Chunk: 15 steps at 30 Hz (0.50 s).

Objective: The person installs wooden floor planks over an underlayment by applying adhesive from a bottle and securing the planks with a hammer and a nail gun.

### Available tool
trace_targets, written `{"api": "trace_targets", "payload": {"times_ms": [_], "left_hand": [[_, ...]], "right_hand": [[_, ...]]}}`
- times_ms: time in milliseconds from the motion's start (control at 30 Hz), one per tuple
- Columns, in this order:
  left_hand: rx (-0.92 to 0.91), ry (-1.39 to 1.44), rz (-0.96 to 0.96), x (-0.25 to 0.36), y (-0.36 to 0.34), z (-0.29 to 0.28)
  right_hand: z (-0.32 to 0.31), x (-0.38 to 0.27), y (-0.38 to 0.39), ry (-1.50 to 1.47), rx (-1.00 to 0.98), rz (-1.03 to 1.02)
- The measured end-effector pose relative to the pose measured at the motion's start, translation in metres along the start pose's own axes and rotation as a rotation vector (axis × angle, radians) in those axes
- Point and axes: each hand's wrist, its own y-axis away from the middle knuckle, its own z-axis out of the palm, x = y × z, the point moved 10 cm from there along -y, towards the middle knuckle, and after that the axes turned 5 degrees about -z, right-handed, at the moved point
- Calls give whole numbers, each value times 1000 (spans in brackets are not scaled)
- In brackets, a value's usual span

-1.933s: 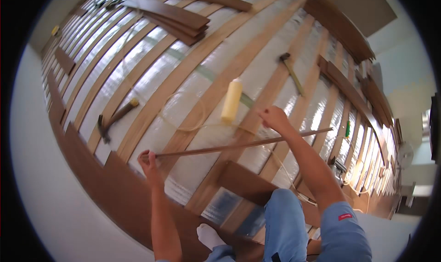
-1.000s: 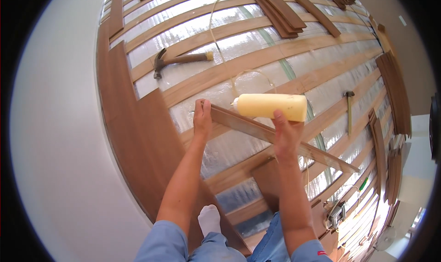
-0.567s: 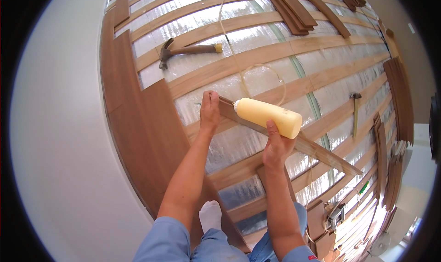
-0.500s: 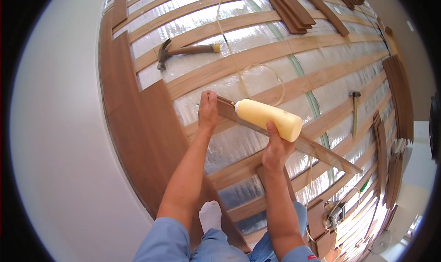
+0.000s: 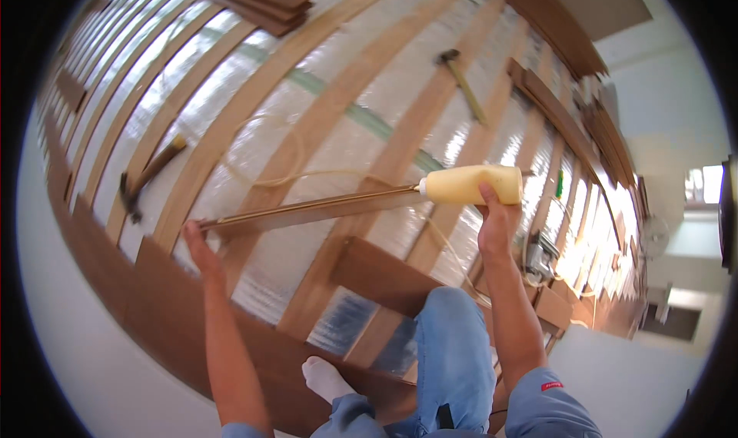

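Note:
My left hand [image 5: 204, 252] is closed on the near-left end of a narrow brown floorboard [image 5: 315, 214], which is held up on its edge above the joists. My right hand [image 5: 498, 224] grips a pale yellow squeeze bottle [image 5: 470, 185] lying nearly level, thumb on its side. The bottle's white nozzle points left and meets the board's upper edge, near the board's right part. A thin line runs along that edge; whether it is glue or a groove I cannot tell. The bottle hides some of the board's far end.
Wooden joists [image 5: 361, 104] cross silvery foil. One claw hammer [image 5: 150, 177] lies at left, another hammer [image 5: 463, 87] farther back. Laid brown boards [image 5: 184, 307] run along the wall. A loose board [image 5: 384, 275] lies by my knee; a metal power tool [image 5: 540, 257] and a hose [image 5: 323, 174] are about.
The view has turned to the right. The squeeze bottle has moved along the board's edge, away from my left hand, so my hands are now farther apart. My left hand still holds the board's end.

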Motion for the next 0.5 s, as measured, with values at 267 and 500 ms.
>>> {"api": "trace_targets", "payload": {"times_ms": [267,500], "left_hand": [[-70,39,-16,-21,-17,-24],[88,-120,-273,-47,-48,-68]], "right_hand": [[-188,18,-101,38,304,64],[-306,20,-161,-76,444,18]]}}
